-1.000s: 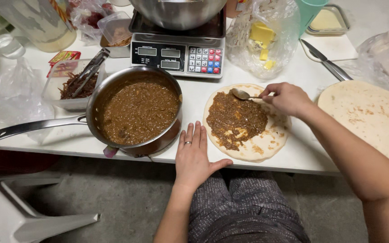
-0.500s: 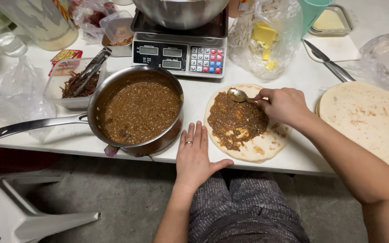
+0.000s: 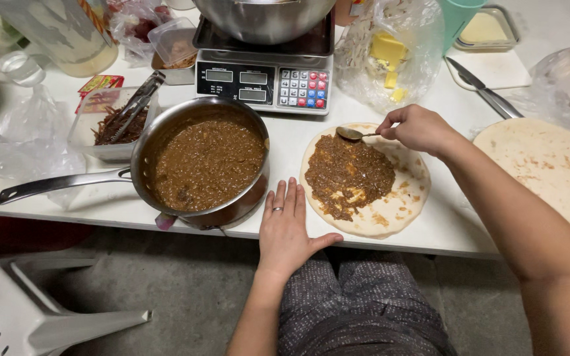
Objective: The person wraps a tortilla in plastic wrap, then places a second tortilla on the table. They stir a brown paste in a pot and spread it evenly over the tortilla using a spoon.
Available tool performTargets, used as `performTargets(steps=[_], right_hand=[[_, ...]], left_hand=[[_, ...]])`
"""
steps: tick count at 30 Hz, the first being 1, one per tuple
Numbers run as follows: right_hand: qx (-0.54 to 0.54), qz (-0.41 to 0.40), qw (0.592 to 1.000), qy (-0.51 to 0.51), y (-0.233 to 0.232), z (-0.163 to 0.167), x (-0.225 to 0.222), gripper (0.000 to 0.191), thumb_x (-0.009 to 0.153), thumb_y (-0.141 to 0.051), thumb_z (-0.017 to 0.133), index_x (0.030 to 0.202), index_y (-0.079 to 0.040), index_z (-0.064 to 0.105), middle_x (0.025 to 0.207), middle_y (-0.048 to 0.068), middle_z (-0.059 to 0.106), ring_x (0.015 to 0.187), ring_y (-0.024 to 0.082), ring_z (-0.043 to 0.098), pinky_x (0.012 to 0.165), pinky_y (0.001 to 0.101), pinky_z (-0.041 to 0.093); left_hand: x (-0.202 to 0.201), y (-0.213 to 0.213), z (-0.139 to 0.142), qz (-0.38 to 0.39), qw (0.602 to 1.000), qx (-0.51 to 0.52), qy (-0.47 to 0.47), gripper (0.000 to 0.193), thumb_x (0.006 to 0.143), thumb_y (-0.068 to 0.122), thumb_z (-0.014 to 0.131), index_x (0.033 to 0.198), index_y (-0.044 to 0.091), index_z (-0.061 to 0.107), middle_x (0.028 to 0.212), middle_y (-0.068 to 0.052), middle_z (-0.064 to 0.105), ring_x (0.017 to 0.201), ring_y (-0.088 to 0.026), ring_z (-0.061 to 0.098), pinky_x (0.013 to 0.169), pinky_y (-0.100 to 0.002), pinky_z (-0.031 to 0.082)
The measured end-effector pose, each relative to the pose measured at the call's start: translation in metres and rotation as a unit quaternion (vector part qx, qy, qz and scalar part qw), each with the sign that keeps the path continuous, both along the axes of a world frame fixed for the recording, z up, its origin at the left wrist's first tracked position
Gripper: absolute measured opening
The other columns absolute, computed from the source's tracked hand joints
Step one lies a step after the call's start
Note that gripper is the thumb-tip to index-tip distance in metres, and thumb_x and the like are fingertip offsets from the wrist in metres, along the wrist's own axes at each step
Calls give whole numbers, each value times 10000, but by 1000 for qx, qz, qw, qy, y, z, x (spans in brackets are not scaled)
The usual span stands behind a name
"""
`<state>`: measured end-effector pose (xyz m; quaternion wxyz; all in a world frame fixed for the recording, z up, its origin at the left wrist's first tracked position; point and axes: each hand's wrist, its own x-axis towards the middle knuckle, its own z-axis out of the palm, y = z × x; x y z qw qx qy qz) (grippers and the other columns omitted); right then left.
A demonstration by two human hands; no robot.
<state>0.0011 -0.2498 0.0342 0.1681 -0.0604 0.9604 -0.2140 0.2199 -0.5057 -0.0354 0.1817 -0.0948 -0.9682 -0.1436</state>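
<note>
The right hand [image 3: 418, 128] pinches the handle of a metal spoon [image 3: 354, 134] between thumb and fingertips, closed on it. The spoon's long axis runs nearly level across the frame, handle to the right inside the grip, bowl pointing left; the bowl rests at the upper edge of the brown filling [image 3: 348, 173]. That filling is a dark, chunky meat mix spread over the upper left and middle of a round flatbread [image 3: 397, 204], which lies right of centre on the white table [image 3: 298, 142]. The flatbread's right and lower margins are bare, pale with brown toasted spots; its lower edge reaches the table's near edge.

The left hand [image 3: 286, 227] lies flat, fingers together, empty, palm down on the table edge, just beside the flatbread's left rim and just right of a steel saucepan [image 3: 166, 132] of the same brown filling, whose long handle points left.

Above the flatbread a strip of bare table separates it from a digital scale [image 3: 262, 82] and a plastic bag of yellow cubes [image 3: 387, 56]. At the right edge of the frame lies a second flatbread [image 3: 552, 168], plain, close to the forearm.
</note>
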Motion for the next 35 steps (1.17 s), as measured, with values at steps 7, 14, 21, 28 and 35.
performTargets(steps=[7,14,21,28,35], right_hand=[[7,20,1000,-16,1,5,-4,189,894,-281,734,1045,-213,824,1092,47,797,1083,218,698,978,382,504],[154,53,984,68,-6,13,23,220,947,-430,664,1094,-333,797,948,57,784,951,255,716,842,415,542],[160,133,959,191,-8,-1,45,224,923,-391,648,1095,-351,786,835,12,777,778,236,725,721,400,549],[178,87,974,107,-5,18,43,223,955,-439,658,1131,-375,780,887,58,780,874,240,718,785,403,549],[77,3,997,27,-54,45,81,233,916,-406,701,1109,-326,805,1036,20,810,1004,211,727,898,381,530]], left_hand=[[-1,0,-1,-1,1000,-5,0,1233,694,871,622,1376,-149,504,1491,-314,472,1459,-419,373,1215,-518,229],[-1,-1,-2,-2,1000,-3,-2,1248,685,872,617,1377,-161,506,1484,-321,475,1449,-425,374,1206,-517,230],[-1,0,-3,-3,1000,-11,3,1232,690,866,631,1365,-157,507,1482,-324,480,1452,-426,379,1210,-518,235],[-1,0,-2,-3,1000,-4,14,1224,690,853,635,1374,-154,511,1486,-311,485,1456,-419,382,1212,-516,237],[1,0,-3,1,1000,-3,-7,1234,697,867,622,1393,-144,490,1511,-304,454,1469,-410,352,1215,-508,221]])
